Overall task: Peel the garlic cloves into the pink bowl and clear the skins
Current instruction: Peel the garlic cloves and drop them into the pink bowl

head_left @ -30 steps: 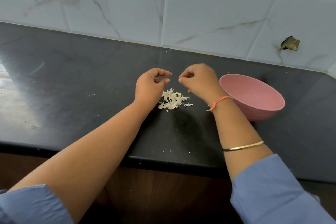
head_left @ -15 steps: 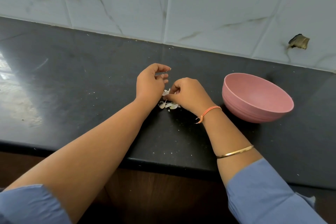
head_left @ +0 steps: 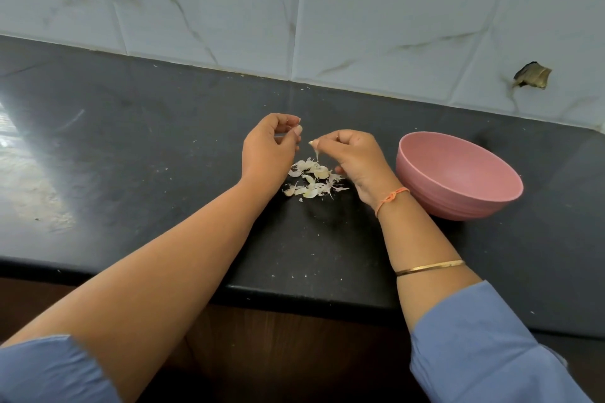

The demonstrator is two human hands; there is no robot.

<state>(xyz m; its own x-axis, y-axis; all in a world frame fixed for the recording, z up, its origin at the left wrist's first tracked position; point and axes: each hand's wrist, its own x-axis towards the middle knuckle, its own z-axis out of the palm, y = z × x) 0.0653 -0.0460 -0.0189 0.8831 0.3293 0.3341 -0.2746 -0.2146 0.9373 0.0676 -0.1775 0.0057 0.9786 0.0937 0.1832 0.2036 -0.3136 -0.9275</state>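
Observation:
A small heap of pale garlic skins lies on the black counter between my two hands. My left hand hovers just left of the heap, its fingers curled in against the thumb around a small garlic clove that is mostly hidden. My right hand is over the heap's right side and pinches a thin strip of garlic skin, which dangles from the fingertips. The pink bowl stands upright on the counter just right of my right wrist. The part of its inside that I can see is bare.
A white marbled tile wall rises behind the counter, with a dark chipped hole at the right. The counter's front edge runs under my forearms. Tiny white flecks dot the counter near the heap.
My right hand has lifted off the heap with a strip of skin pinched in its fingertips. The left hand has stayed nearly in place.

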